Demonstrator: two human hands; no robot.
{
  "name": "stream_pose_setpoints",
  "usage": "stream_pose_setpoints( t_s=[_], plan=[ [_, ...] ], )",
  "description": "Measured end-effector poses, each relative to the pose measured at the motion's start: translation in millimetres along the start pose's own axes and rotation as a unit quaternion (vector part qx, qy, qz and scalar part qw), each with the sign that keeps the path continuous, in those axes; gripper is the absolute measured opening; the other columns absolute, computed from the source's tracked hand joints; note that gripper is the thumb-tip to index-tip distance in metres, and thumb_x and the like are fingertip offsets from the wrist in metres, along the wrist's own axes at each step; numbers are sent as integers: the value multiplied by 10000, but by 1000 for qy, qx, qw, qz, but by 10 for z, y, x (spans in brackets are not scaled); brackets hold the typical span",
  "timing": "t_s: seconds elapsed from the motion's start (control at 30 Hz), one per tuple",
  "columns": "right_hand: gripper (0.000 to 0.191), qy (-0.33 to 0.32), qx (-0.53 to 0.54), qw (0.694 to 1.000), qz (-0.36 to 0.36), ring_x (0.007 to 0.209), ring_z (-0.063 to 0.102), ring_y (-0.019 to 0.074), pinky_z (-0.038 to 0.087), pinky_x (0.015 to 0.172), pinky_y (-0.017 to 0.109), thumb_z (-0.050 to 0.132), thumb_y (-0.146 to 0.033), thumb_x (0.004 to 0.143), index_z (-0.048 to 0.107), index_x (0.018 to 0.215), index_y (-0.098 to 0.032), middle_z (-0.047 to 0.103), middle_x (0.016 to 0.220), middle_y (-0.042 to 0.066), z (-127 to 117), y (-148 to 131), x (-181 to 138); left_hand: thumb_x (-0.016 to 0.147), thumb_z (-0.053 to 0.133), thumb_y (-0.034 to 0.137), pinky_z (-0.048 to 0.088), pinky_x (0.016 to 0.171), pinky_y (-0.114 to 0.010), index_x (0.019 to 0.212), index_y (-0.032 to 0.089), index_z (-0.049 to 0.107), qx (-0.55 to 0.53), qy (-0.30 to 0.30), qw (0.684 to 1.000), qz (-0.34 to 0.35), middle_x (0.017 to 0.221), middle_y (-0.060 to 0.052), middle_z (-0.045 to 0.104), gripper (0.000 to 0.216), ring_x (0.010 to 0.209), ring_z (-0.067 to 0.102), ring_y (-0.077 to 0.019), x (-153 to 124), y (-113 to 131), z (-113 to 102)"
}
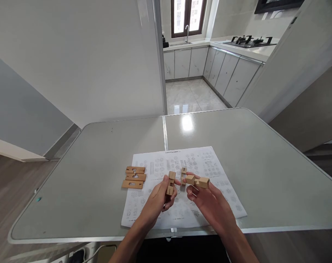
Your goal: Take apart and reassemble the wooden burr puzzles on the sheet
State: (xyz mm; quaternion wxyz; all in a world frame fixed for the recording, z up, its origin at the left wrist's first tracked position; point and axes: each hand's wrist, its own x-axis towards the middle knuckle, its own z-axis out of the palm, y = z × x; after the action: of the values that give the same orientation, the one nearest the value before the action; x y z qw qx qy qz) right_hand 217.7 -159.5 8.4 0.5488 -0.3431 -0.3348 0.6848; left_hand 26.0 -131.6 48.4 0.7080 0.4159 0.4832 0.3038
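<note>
We see the left hand (160, 199) just above the white printed instruction sheet (209, 164), its fingers curled round the lower half of an upright notched block of pale wood (171, 181). The grip sits low, which leaves the notched top end free and turned towards the other hand. The right hand (206, 202) pinches a level notched bar of pale wood (199, 181) between thumb and fingertips, held sideways with one end pointing at the upright block; the two pieces are near one another, but we judge them apart. Between them stands a short wooden piece marked 3 (183, 174); whether the right thumb touches it we cannot tell. Three flat slotted wooden slats (134, 178) lie side by side on the grey-green folding table (94, 157), just beside the sheet's left edge — laid flat with their numbered faces up, likely so they can be read at a glance. The sheet lies square before the person, under both hands.
</note>
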Motion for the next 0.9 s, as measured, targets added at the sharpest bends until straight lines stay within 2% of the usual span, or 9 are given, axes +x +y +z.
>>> stream_pose_setpoints(
  t_s=[0.17, 0.27, 0.37, 0.5, 0.6, 0.67, 0.77, 0.83, 0.9],
  plan=[
    [463, -2, 99, 995, 32, 926, 633, 280, 546, 839, 438, 567, -588, 994, 763, 1266, -268, 730, 1272, 129, 21, 20, 12, 997, 519, 664, 214, 449, -224, 1182, 180, 617, 11, -18, 999, 24, 807, 27, 508, 527, 501, 292, -66, -23, 65, -31],
    [434, 11, 160, 986, 54, 956, 610, 259, 531, 860, 383, 649, -559, 972, 781, 1253, -256, 726, 1264, 112, 33, 46, 20, 1034, 462, 659, 217, 457, -218, 1138, 177, 588, 25, -30, 999, 37, 797, 25, 529, 509, 498, 287, -59, -36, 54, -22],
    [394, 20, 217, 973, 72, 962, 599, 244, 529, 860, 349, 711, -520, 946, 805, 1212, -245, 734, 1243, 97, 46, 87, 33, 1048, 423, 669, 221, 462, -215, 1117, 176, 573, 31, -17, 998, 60, 773, 34, 512, 520, 497, 303, -56, -45, 28, 7],
    [359, 17, 263, 960, 95, 942, 605, 228, 529, 852, 333, 740, -512, 926, 826, 1155, -248, 755, 1200, 81, 71, 129, 59, 1039, 470, 660, 302, 473, -213, 1148, 177, 608, 11, -10, 997, 73, 850, 18, 491, 514, 547, 314, -63, -64, 46, 44],
    [361, 17, 270, 957, 102, 948, 611, 229, 528, 852, 333, 743, -514, 921, 826, 1148, -245, 763, 1186, 82, 78, 131, 77, 1034, 515, 633, 345, 480, -212, 1269, 194, 616, -1, -35, 997, 70, 924, 6, 472, 508, 578, 330, -66, -76, 78, 56],
    [387, 22, 264, 959, 106, 945, 614, 237, 533, 841, 343, 744, -530, 913, 823, 1153, -237, 760, 1195, 95, 63, 115, 81, 1032, 526, 619, 369, 485, -220, 1378, 209, 566, 12, -38, 996, 74, 938, 6, 477, 538, 572, 352, -67, -63, 71, 48],
    [415, 43, 259, 959, 108, 908, 615, 231, 546, 822, 344, 749, -544, 900, 818, 1157, -225, 749, 1206, 105, 5, 70, 68, 1053, 460, 610, 384, 483, -241, 1424, 209, 496, 81, 6, 992, 94, 962, -3, 543, 548, 540, 411, -76, 21, 1, -4],
    [426, 62, 264, 957, 107, 882, 613, 214, 556, 810, 330, 757, -549, 891, 814, 1159, -222, 744, 1205, 99, -45, 34, 52, 1075, 422, 560, 392, 508, -254, 1309, 195, 540, 168, 56, 977, 118, 951, -12, 600, 449, 557, 469, -98, 117, -64, -65],
    [434, 79, 276, 952, 104, 866, 610, 195, 564, 793, 309, 775, -547, 877, 810, 1163, -223, 744, 1188, 86, -90, 3, 36, 1090, 416, 480, 424, 584, -278, 1175, 192, 590, 285, 107, 942, 142, 908, -22, 654, 347, 641, 553, -144, 230, -122, -135]
  ],
)
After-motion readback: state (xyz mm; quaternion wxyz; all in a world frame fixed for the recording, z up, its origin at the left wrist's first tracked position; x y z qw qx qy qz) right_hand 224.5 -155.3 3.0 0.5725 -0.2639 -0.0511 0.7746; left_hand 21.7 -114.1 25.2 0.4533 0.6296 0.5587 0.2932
